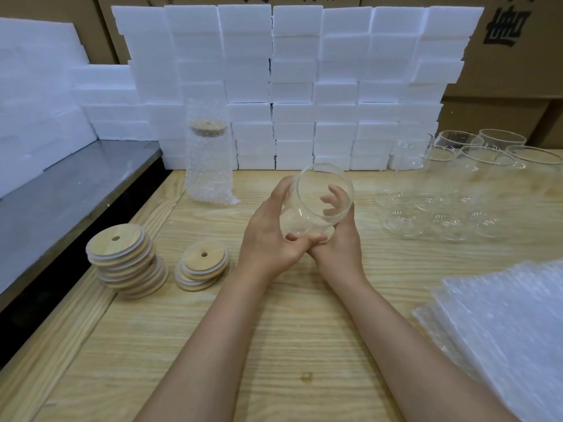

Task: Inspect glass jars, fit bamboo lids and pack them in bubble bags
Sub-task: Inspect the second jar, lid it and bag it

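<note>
Over the middle of the wooden worktop (274, 345), both hands hold one clear glass jar (316, 205) clear of the surface, tilted so its open mouth faces up and toward the far side. Left hand (268, 239) is cupped against the jar's left side and base, fingers curled closed under it; right hand (338, 242) wraps the right side, its fingers showing through the glass.

Near left on the worktop lie two stacks of round bamboo lids (128, 260), each lid with a small hole; the smaller stack (202, 264) lies just right of the taller one. Farther back, left of centre, a lidded jar stands upright inside a bubble bag (208, 156). On the far right stands a cluster of empty jars (451, 190), and at the near right edge a pile of flat bubble bags (505, 324). White foam blocks (292, 86) are stacked along the back, with cardboard boxes (502, 50) behind them.
</note>
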Tool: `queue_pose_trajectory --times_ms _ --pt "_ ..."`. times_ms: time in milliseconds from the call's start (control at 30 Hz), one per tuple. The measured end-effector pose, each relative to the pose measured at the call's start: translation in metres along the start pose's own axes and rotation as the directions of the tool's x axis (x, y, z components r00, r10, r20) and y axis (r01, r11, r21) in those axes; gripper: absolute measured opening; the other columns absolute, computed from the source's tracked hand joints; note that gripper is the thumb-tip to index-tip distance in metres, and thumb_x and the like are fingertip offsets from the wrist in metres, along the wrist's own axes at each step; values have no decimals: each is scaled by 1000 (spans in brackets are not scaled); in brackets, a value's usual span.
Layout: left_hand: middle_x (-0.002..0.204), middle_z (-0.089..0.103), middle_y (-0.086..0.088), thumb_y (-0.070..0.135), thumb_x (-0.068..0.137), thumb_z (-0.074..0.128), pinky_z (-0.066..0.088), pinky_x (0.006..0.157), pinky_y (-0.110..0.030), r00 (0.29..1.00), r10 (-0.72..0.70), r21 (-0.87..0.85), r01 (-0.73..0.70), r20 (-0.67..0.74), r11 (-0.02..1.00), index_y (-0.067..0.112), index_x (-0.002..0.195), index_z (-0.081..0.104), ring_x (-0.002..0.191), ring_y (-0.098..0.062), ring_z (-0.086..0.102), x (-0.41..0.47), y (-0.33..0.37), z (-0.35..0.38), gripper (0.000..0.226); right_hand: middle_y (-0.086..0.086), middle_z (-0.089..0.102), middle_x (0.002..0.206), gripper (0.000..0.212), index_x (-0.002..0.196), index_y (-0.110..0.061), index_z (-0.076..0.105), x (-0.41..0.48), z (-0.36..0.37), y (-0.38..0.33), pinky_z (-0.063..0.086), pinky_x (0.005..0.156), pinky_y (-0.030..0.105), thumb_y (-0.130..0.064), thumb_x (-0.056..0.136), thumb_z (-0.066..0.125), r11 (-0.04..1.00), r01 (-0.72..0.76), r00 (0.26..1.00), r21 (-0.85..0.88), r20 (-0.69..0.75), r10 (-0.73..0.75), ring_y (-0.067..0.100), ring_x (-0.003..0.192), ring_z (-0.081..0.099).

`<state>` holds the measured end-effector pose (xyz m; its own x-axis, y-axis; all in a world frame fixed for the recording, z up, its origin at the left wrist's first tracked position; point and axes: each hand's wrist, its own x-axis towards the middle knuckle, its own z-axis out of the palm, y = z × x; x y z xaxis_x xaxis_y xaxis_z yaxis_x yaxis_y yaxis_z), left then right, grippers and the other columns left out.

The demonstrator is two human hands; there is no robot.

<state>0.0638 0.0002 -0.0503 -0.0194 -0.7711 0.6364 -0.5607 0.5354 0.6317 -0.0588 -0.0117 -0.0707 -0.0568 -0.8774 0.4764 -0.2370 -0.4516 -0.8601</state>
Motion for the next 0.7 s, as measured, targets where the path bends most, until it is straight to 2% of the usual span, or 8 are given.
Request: queue_pose_trajectory --times_ms 100,233,300,400,467,533,600,700 --pt "132 56 2 50 61 78 49 93 -42 999 50 12 -50 -15 999 15 140 42 115 -22 58 0 3 0 93 -26 46 124 94 125 -46 31 0 0 0 37 81 0 -13 59 89 1000 -10 1000 17 -3 11 -20 106 45" --pt "133 57 -1 49 64 76 50 93 -38 991 124 44 -122 -52 992 30 134 34 114 -20 59 0 4 0 84 -13 47 133 89 122 -41 32 0 1 1 39 95 16 -8 61 88 999 23 999 35 -26 -22 3 121 48" --pt "134 55 0 32 64 84 50 91 -38 986 150 60 -145 -76 988 29 132 31 114 -21 59 -1 2 2 86 -14 46 132 89 125 -38 34 1 1 1 36 90 8 -7 61 88 998 47 998 37 -39 -45 -7 117 47" --pt "137 52 0 5 63 84 52 88 -42 981 164 37 -161 -101 986 27 132 30 117 -21 58 -1 -2 4 91 -36 39 124 87 135 -13 39 2 2 4 31 81 -3 -3 63 85 993 102 992 -56 -69 -106 -27 106 41" --pt "140 49 -4 6 65 82 52 89 -43 979 176 -12 -178 -101 984 27 132 28 122 -23 55 -1 -2 5 88 -46 38 119 83 134 -24 40 1 2 2 34 79 -2 0 66 81 988 125 986 -95 -99 -134 -23 103 45" --pt "141 47 -9 8 67 80 52 91 -40 977 187 -44 -192 -102 980 26 130 26 125 -26 53 -1 -3 6 85 -30 49 124 86 125 -49 33 -2 2 -2 43 84 12 -1 69 78 990 122 982 -71 -134 -131 -4 107 54" --pt "141 45 -14 7 68 79 50 93 -34 975 193 -64 -201 -106 978 24 129 24 126 -28 53 0 -5 8 84 -9 54 129 85 124 -50 29 -5 2 -5 45 87 21 -3 71 76 990 122 982 -73 -138 -132 13 111 56" --pt "138 45 -20 -1 67 81 48 92 -24 973 199 -75 -208 -118 975 23 126 23 122 -33 54 1 -8 12 87 -13 50 131 87 128 -43 29 -5 3 -4 40 90 12 3 71 75 981 173 971 -93 -150 -185 10 115 52"
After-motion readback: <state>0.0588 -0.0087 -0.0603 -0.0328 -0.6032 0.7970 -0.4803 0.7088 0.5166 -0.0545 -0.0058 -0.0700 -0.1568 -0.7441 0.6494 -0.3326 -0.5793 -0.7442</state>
